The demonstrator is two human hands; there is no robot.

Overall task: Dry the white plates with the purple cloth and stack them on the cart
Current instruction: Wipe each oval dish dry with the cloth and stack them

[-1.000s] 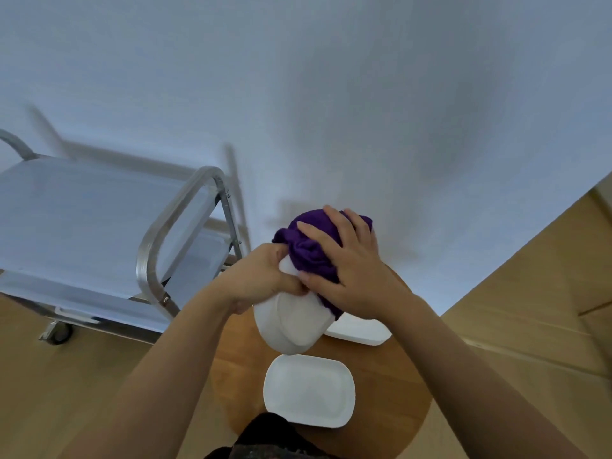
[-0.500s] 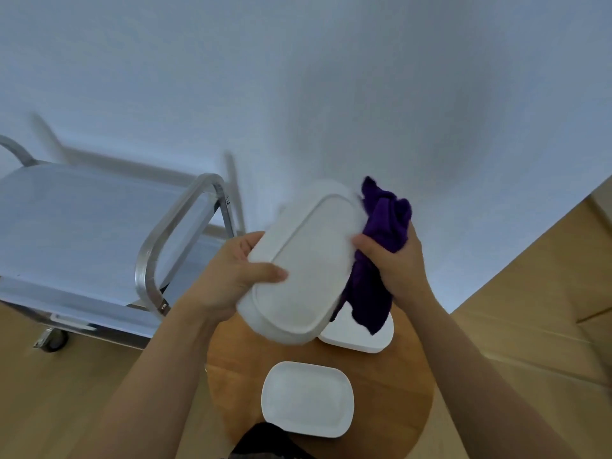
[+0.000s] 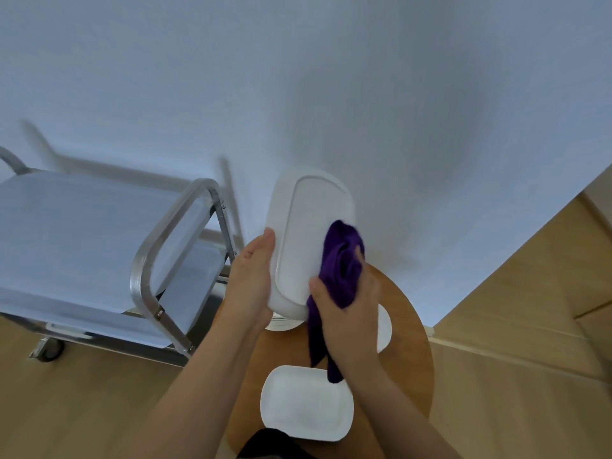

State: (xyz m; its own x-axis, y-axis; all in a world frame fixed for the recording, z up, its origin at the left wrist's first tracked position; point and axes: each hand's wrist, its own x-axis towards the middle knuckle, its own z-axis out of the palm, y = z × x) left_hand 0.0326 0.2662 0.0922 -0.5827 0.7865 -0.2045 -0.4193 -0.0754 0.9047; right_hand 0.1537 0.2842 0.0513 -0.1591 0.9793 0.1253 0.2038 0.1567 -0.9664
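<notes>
A white oblong plate [image 3: 308, 233] is held upright on end above the round wooden table [image 3: 407, 342], its underside toward me. My left hand [image 3: 253, 279] holds its left edge, fingers behind it. My right hand [image 3: 347, 313] grips the purple cloth [image 3: 341, 270] and presses it against the plate's lower right side; a cloth tail hangs down. Another white plate [image 3: 306, 404] lies flat on the table near me. More white plates [image 3: 384, 326] lie under my hands, mostly hidden. The metal cart [image 3: 82, 246] stands to the left, its top shelf bare.
The cart's steel handle loop [image 3: 165, 246] rises between my left hand and its shelf; a caster [image 3: 49, 349] shows below. A white wall is close behind the table. Wooden floor spreads left and right.
The plate has been turned more upright and raised slightly. My right hand with the cloth has slid down onto the plate's lower right face. My left hand shifted along the left edge.
</notes>
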